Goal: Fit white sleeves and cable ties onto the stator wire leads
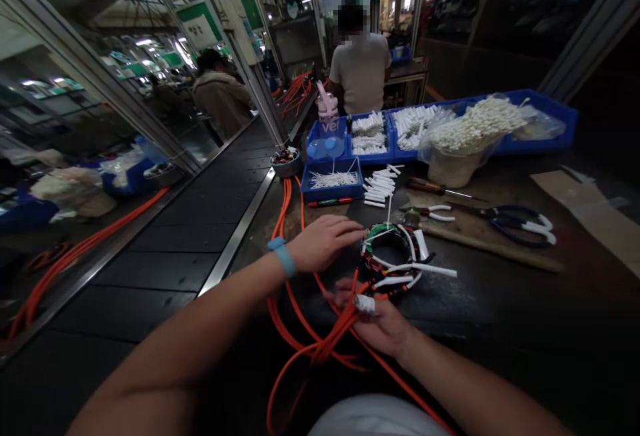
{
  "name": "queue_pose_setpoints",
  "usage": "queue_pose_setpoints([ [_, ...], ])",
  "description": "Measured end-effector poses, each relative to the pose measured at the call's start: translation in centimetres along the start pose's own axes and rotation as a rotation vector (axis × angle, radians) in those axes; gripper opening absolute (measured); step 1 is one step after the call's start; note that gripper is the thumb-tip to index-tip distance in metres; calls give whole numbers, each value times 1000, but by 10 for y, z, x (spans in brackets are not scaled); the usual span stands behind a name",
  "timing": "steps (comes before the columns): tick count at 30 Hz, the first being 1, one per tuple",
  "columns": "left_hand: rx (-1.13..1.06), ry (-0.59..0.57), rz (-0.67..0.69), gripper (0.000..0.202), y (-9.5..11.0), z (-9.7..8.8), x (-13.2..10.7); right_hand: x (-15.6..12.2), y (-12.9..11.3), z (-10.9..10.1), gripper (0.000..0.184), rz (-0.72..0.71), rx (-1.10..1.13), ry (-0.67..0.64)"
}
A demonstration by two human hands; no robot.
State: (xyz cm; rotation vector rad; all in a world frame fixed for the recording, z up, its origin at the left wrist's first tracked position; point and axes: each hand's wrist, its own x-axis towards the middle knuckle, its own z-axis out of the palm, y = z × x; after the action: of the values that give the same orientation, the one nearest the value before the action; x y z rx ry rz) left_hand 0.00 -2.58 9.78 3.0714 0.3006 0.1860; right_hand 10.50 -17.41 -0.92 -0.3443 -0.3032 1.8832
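A ring-shaped wire-wound coil, like a motor stator [419, 244], lies on the dark workbench, with white sleeves, white ties and a green patch around it. My left hand [323, 243], with a blue band on the wrist, reaches over from the left. Its fingers are stretched out, and their tips are at the coil's left edge. Below the coil, my right hand [383, 326] is closed around the orange wires [340, 333] that run from it. White wrapping [365, 303] covers one of its fingers. Some right fingertips are blurred behind the wires.
A blue tray of white sticks [333, 179] and loose white sleeves [379, 186] lie beyond the coil. To the right are a screwdriver [425, 186], pliers [520, 223] and a wooden-handled hammer [490, 246]. A conveyor [165, 249] runs at left; a person [360, 66] stands behind the bins.
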Motion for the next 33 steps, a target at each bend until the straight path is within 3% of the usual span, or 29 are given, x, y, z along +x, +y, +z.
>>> queue_pose_setpoints([
  [3, 92, -140, 245, 55, -12, 5, 38, -18, -5, -6, 25, 9, -150, 53],
  [7, 163, -102, 405, 39, -4, 17, 60, -54, -45, -21, 33, 121, -289, 200],
  [9, 179, 4, 358, 46, 9, 29, 56, -67, -79, -27, 39, 126, -401, 328],
  [12, 97, 167, 122, 58, 34, 52, 47, -70, -121, -36, 48, -61, -669, 514],
  [14, -14, 250, -46, 58, 48, 64, 43, -66, -132, -43, 57, -236, -912, 622],
  [16, -145, 320, -131, 53, 56, 69, 41, -62, -133, -49, 58, -372, -1200, 687],
  [18, -248, 358, -131, 40, 58, 70, 39, -61, -135, -52, 57, -391, -1423, 644],
  [20, -296, 360, -125, 28, 58, 70, 38, -63, -150, -48, 57, -272, -1509, 473],
  [22, -318, 357, -123, 24, 58, 70, 38, -61, -185, -38, 45, -251, -1547, 377],
  [23, -330, 368, -124, 23, 58, 70, 38, -59, -209, -31, 34, -342, -1590, 434],
  [26, -362, 435, -121, 24, 58, 70, 39, -37, -297, -6, 25, -960, -1697, 983],
  [28, -351, 454, -116, 25, 57, 71, 39, -13, -356, 12, 30, -1120, -1722, 1129],
  [30, -312, 463, -95, 27, 54, 75, 39, 17, -407, 27, 30, -1086, -1817, 1165],
  [33, -213, 556, -46, 25, 47, 89, 41, 64, -460, 39, 35, -844, -1954, 1189],
])
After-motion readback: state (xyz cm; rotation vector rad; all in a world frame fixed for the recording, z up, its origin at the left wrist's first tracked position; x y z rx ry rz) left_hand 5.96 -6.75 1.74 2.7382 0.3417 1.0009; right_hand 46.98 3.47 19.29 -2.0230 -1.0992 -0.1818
